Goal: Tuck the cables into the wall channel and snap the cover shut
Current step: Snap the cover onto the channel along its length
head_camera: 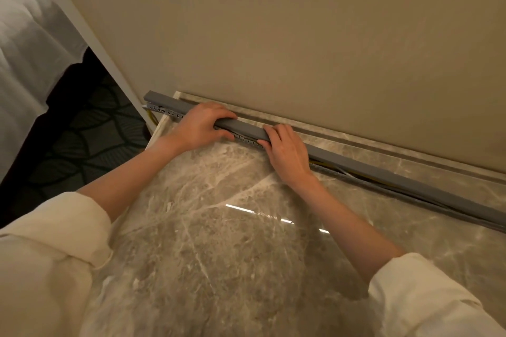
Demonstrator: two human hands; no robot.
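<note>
A long grey cover strip lies along the slotted grey cable channel at the foot of the beige wall, on the marble surface. My left hand grips the cover near its left part, fingers curled over its top edge. Close to the right of it, my right hand also holds the cover with fingers wrapped over it. Between the hands the channel's slotted side shows. To the right, yellow and grey cables show in a gap under the cover. A yellow cable leaves the channel's left end.
The polished marble surface fills the foreground, with a raised marble ledge along the wall. At the left the surface ends at an edge; beyond it are a dark patterned carpet and a white bed skirt.
</note>
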